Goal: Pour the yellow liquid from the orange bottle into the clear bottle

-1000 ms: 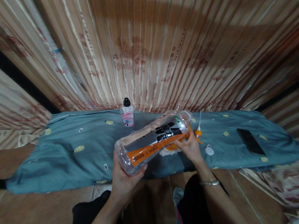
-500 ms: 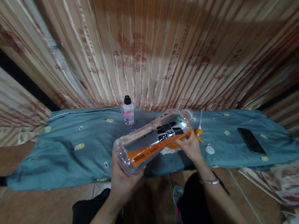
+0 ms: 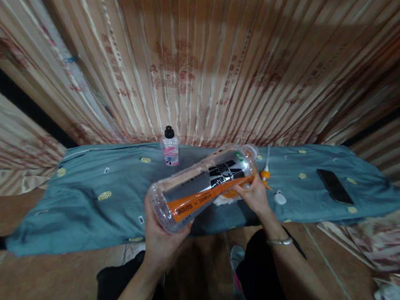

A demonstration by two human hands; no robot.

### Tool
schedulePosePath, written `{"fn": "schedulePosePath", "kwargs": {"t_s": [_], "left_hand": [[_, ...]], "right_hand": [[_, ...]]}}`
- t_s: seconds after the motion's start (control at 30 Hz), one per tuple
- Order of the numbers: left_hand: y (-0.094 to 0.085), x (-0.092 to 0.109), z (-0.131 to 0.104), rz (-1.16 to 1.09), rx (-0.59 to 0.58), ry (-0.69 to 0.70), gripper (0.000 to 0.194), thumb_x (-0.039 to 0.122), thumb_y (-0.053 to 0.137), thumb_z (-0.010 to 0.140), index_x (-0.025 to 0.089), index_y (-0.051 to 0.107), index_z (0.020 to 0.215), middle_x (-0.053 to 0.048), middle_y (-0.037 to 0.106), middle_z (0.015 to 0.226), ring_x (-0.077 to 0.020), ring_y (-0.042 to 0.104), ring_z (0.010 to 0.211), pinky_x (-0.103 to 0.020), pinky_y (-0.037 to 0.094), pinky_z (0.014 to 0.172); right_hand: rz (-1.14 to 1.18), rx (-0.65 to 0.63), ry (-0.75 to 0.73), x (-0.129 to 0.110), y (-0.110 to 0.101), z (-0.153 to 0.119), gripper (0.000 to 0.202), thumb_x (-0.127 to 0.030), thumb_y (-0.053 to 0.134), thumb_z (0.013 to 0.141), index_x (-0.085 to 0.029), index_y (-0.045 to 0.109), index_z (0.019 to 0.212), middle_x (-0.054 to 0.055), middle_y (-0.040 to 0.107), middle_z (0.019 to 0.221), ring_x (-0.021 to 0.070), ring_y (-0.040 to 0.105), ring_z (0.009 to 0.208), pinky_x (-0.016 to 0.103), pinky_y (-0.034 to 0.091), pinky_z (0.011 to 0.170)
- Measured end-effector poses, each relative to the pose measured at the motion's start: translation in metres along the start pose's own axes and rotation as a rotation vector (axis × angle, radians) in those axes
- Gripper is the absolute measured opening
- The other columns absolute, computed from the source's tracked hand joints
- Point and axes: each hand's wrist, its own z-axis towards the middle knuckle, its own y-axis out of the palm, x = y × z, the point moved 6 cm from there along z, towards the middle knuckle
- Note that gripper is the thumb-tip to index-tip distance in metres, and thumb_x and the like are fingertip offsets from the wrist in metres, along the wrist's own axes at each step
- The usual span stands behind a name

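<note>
A large clear plastic bottle (image 3: 203,182) with a silver, black and orange label lies tilted across both hands, its neck toward the upper right. My left hand (image 3: 164,240) is wrapped around its base end. My right hand (image 3: 255,194) grips it from below near the shoulder; some of its fingers are hidden behind the bottle. Beside that hand, an orange pump head (image 3: 265,175) with a pale tube rests on the blue-green cloth (image 3: 86,213). Close by is a white round disc (image 3: 280,198). Under the bottle, an orange and white thing (image 3: 228,198) is partly hidden.
A small clear bottle (image 3: 171,150) with a black cap and pink label stands at the back of the cloth. Toward the right lies a black phone (image 3: 334,186). A pleated curtain (image 3: 176,53) hangs behind, and dark poles flank the cloth-covered surface.
Little differs. The view has shifted slightly, and the large bottle stays in both hands at nearly the same tilt.
</note>
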Motion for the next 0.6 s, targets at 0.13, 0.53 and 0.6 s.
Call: {"fn": "schedulePosePath", "kwargs": {"t_s": [0.13,0.53,0.6], "left_hand": [[-0.0018,-0.0023,0.0007,0.008,-0.003,0.001,0.093,0.042,0.1,0.045,0.021,0.058,0.124,-0.014,0.076,0.123,-0.0386,0.077,0.112,-0.049,0.066,0.097],[-0.0058,0.0002,0.0019,0.051,0.009,0.038,0.091,0.046,0.1,0.045,0.02,0.06,0.123,-0.011,0.076,0.116,-0.0363,0.077,0.109,-0.048,0.065,0.097],[-0.0062,0.0001,0.0019,0.055,0.01,0.03,0.094,0.048,0.101,0.045,0.02,0.06,0.124,-0.011,0.076,0.115,-0.036,0.077,0.108,-0.047,0.065,0.097]], "right_hand": [[-0.023,0.011,-0.029,0.0018,-0.0002,-0.0002,0.065,-0.054,0.086,0.065,-0.021,0.062,0.116,0.009,0.078,0.103,0.0332,0.075,0.098,0.045,0.06,0.087],[-0.013,-0.005,0.006,-0.0012,-0.0001,-0.0007,0.06,-0.055,0.084,0.064,-0.022,0.062,0.11,0.01,0.079,0.099,0.0339,0.075,0.093,0.046,0.06,0.084],[-0.021,0.006,0.006,-0.0004,-0.0006,-0.0006,0.059,-0.055,0.084,0.064,-0.022,0.061,0.108,0.01,0.078,0.097,0.0337,0.075,0.091,0.046,0.06,0.084]]}}
